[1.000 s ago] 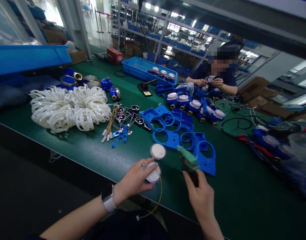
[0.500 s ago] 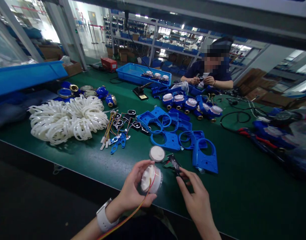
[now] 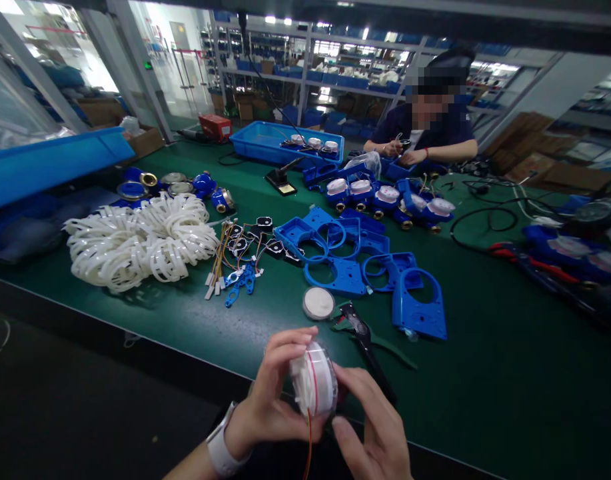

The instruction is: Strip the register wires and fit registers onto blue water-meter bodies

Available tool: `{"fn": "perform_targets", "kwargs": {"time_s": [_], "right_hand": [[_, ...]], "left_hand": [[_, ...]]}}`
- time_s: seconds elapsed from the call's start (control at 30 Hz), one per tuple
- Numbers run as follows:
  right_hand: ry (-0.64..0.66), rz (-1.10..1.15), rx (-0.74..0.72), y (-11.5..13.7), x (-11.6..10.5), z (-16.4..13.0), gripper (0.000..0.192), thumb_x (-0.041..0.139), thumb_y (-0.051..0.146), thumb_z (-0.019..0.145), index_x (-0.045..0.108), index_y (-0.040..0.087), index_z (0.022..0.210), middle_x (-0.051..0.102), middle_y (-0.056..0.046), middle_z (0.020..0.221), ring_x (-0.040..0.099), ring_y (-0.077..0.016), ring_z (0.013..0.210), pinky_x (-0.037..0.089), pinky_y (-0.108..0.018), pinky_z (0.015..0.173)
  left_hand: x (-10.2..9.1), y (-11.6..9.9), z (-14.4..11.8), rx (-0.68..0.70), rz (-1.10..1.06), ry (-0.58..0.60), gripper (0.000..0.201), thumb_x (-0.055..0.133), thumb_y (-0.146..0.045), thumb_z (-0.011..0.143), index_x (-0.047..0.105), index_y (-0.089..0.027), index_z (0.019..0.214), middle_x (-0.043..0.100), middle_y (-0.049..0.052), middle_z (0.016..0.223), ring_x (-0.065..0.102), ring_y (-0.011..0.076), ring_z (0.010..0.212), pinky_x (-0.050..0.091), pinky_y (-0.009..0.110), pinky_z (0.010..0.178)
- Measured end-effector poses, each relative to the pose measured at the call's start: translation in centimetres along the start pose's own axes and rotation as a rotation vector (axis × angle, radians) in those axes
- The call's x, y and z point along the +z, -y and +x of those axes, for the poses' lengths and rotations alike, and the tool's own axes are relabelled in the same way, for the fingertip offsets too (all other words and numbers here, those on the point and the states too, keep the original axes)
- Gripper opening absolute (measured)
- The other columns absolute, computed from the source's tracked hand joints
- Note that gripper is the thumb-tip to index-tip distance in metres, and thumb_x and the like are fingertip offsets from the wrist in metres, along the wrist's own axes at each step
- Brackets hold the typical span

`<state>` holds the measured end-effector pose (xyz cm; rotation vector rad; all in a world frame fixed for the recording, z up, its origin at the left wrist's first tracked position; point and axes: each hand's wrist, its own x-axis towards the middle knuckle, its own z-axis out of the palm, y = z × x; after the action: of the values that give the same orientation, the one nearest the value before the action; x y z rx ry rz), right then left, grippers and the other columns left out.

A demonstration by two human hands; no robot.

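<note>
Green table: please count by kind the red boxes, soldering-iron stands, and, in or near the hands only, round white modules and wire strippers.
Red box: 1
Soldering-iron stand: 1
Round white modules: 2
Wire stripper: 1
Total: 5

Pale shelving [image 3: 306, 67] beyond green worktable [image 3: 485, 373]

Freed of the green-and-black hand tool [image 3: 364, 339] it gripped a second earlier, a worker's right hand [image 3: 378, 423] has moved to the white round part [image 3: 319, 380]. The tool now lies on the bench [image 3: 485, 387]. The part, face up before, is tipped on edge in the left hand [image 3: 268, 390], its red stripe showing.
</note>
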<state>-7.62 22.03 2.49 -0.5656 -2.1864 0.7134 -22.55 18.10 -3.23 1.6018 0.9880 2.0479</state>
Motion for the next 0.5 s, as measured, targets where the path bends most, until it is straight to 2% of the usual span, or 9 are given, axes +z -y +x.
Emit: {"fn": "perform_targets", "kwargs": {"time_s": [0.17,0.3,0.4,0.5], "right_hand": [[-0.002,-0.046,-0.096,0.3,0.1,0.4,0.039,0.045,0.036,0.097,0.047,0.01,0.125,0.058,-0.011,0.097,0.059,-0.018,0.087,0.052,-0.027,0.071],[-0.025,-0.111,-0.076,0.4,0.3,0.4,0.046,0.046,0.049,0.096,0.047,0.013,0.125,0.058,-0.011,0.094,0.06,-0.0186,0.084,0.053,-0.027,0.068],[-0.048,-0.113,0.051,0.1,0.8,0.2,0.046,0.056,0.052,0.089,0.048,0.017,0.118,0.059,-0.009,0.094,0.061,-0.018,0.082,0.054,-0.025,0.066],[-0.039,-0.085,0.243,-1.1,0.1,-0.4,0.032,0.062,0.033,0.086,0.052,0.02,0.113,0.062,-0.007,0.097,0.063,-0.0168,0.079,0.055,-0.022,0.064]], "left_hand": [[0.5,0.3,0.0,0.066,-0.012,-0.071,0.068,0.075,-0.032,0.074,0.036,-0.019,0.127,0.04,0.011,0.117,0.045,0.0287,0.122,0.045,0.044,0.101],[0.2,0.6,-0.7,0.006,0.06,-0.079,0.066,0.073,-0.039,0.076,0.034,-0.027,0.128,0.041,0.009,0.117,0.046,0.0303,0.123,0.046,0.048,0.099],[-0.1,0.3,-0.6,0.011,0.218,0.047,0.058,0.063,-0.041,0.085,0.03,-0.031,0.132,0.044,0.009,0.117,0.044,0.0299,0.127,0.044,0.049,0.101],[-0.3,-0.3,0.1,0.059,0.403,0.266,0.054,0.057,-0.033,0.089,0.028,-0.027,0.135,0.047,0.012,0.12,0.037,0.0291,0.133,0.043,0.048,0.104]]}}
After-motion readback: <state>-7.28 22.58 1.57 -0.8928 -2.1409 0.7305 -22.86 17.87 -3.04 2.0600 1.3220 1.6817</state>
